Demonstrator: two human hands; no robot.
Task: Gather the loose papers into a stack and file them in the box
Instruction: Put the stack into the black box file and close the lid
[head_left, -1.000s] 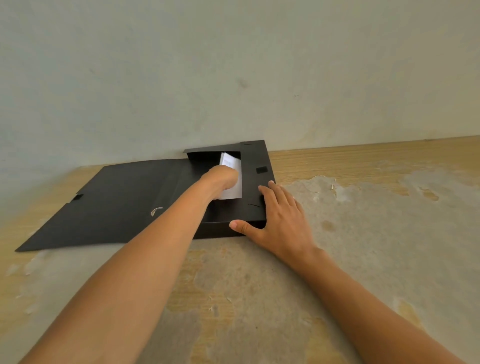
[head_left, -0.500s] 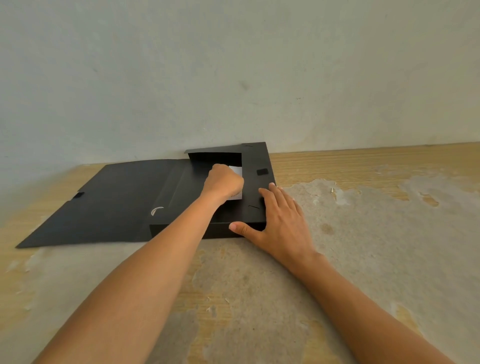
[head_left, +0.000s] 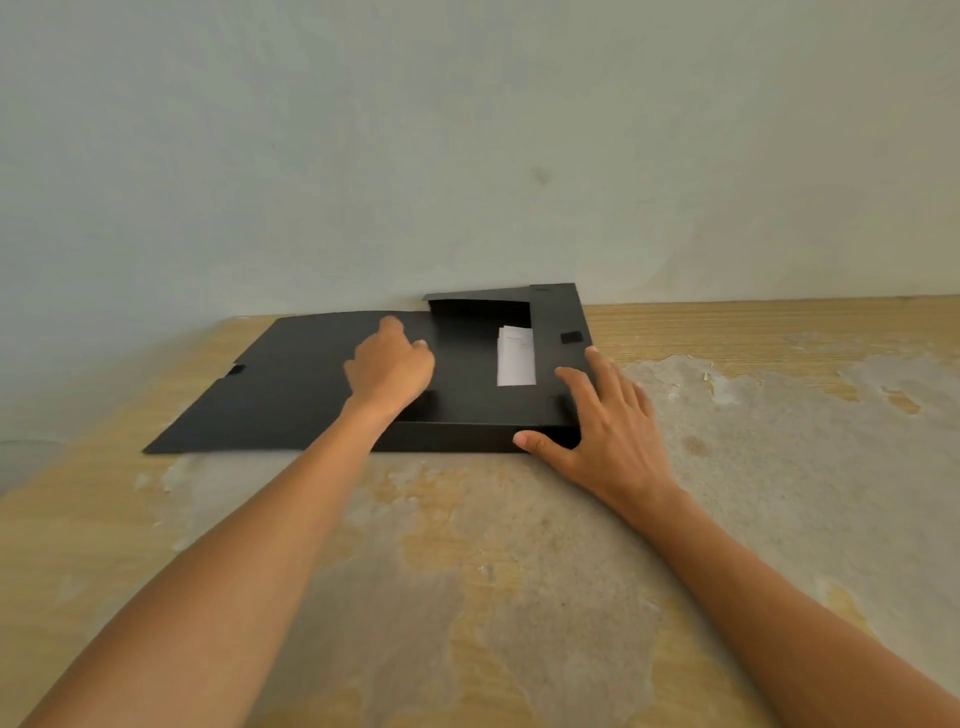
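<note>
Worn table (head_left: 467, 597) in the foreground. Right hand (head_left: 605, 426), fingers spread flat, braces the near right corner of the open black box (head_left: 467, 415). Left hand (head_left: 389, 366), grip loosely curled and empty, hovers over the box's left part. Papers (head_left: 516, 356) lie stacked inside, by its right wall.

You're in a bare, plain room, home or office I can't tell: a worn wooden table (head_left: 779, 332) with peeling finish sits pushed against a blank pale wall (head_left: 467, 130).
</note>
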